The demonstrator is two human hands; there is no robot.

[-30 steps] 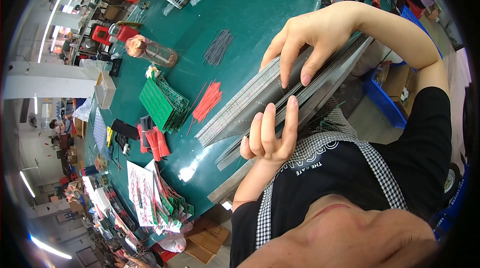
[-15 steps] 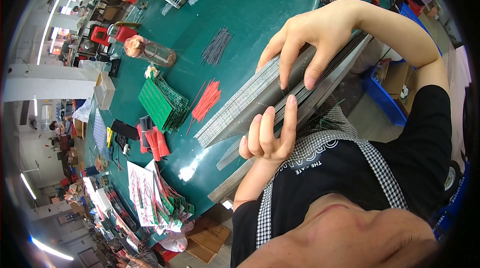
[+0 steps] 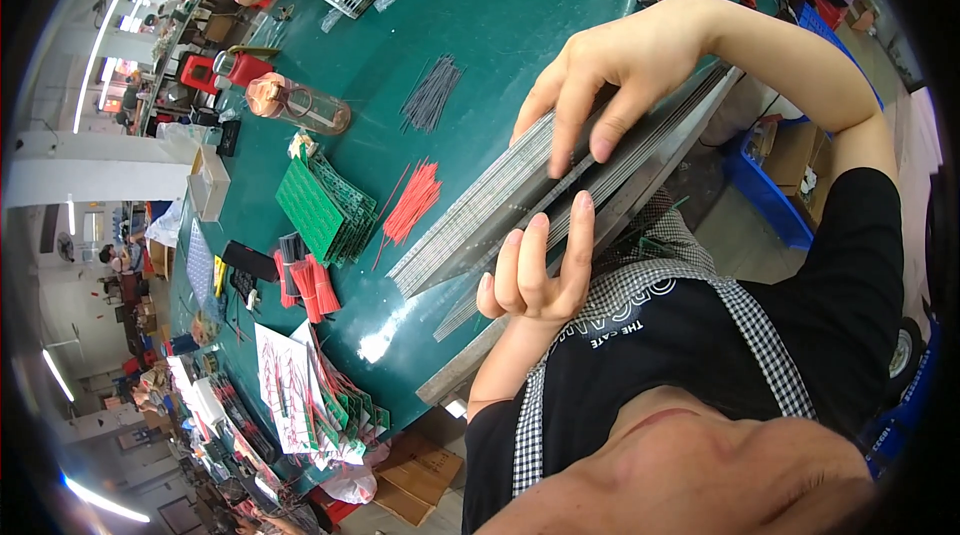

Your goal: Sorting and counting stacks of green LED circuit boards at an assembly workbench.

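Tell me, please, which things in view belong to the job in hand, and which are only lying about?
In the job, judging by the hands:
stack of thin grey sheets
right hand and left hand, both at it

Apparently lying about:
red strands
grey strands
green boards
bottle

Whether the strands or boards also belong, I cannot tell.
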